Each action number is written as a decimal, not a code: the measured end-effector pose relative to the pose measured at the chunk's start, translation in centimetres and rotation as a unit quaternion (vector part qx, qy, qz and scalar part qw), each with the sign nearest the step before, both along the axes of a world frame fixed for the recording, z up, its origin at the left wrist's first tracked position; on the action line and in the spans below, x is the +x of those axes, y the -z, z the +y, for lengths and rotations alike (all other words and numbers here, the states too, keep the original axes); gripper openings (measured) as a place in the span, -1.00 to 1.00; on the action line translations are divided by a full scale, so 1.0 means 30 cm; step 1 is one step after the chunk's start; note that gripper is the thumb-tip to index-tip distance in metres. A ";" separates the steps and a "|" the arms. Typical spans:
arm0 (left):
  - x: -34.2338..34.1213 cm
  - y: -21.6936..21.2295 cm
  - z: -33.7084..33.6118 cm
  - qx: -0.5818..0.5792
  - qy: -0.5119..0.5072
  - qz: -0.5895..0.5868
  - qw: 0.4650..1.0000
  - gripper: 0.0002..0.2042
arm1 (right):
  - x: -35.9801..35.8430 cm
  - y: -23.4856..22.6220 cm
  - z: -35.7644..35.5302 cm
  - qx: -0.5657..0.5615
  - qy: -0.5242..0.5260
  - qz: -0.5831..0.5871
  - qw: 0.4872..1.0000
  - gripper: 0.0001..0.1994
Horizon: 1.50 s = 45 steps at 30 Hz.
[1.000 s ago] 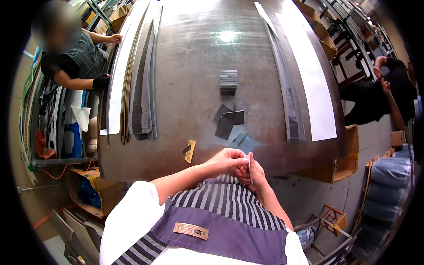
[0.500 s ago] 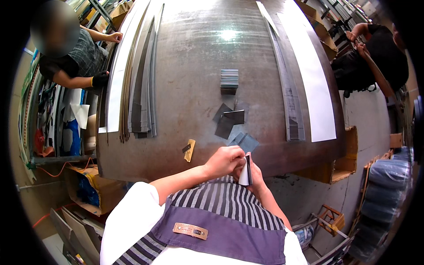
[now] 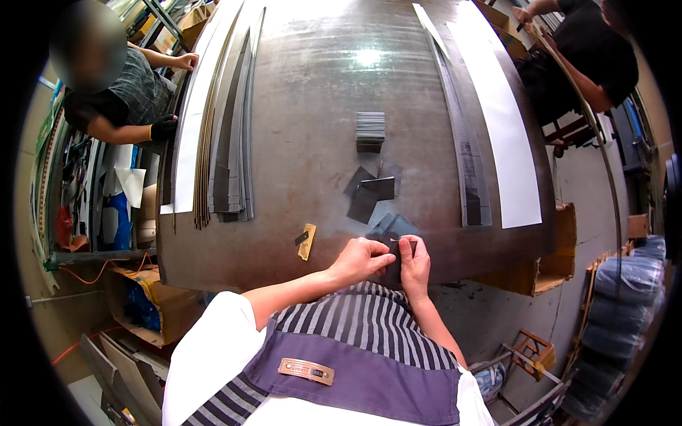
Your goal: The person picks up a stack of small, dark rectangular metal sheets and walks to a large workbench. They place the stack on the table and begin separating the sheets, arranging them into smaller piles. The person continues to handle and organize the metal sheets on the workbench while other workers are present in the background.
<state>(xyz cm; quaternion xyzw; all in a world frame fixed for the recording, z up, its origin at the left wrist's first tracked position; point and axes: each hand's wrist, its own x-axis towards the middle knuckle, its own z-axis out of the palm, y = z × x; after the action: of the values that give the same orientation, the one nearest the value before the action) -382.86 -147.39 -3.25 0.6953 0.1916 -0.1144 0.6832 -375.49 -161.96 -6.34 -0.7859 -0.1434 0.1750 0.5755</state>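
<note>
At the lower centre of the frame, the right hand point(image 3: 415, 265) is closed on a small dark plate point(image 3: 393, 272), thumb against it. The left hand point(image 3: 366, 261) has its fingers curled together at the plate's left edge, in front of the desk point(image 3: 312, 156); whether they grip it, I cannot tell.

The held piece point(image 3: 394, 261) looked black. The apron point(image 3: 355, 307) bore black-and-grey stripes and a purple panel point(image 3: 383, 383); the counter point(image 3: 312, 142) was brownish grey, the right-hand sheet point(image 3: 506, 142) white, the small slip point(image 3: 305, 250) yellow.
</note>
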 end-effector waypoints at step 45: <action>0.068 0.089 0.073 -0.012 -0.001 -0.027 1.000 -0.73 | -0.007 0.075 -0.042 0.206 -0.053 0.326 0.921 -0.54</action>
<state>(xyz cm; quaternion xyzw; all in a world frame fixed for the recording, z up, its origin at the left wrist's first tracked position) -380.84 -145.20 -5.91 0.6896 0.1722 -0.0972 0.6967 -375.71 -163.22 -8.59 -0.5406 -0.0221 0.4182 0.7296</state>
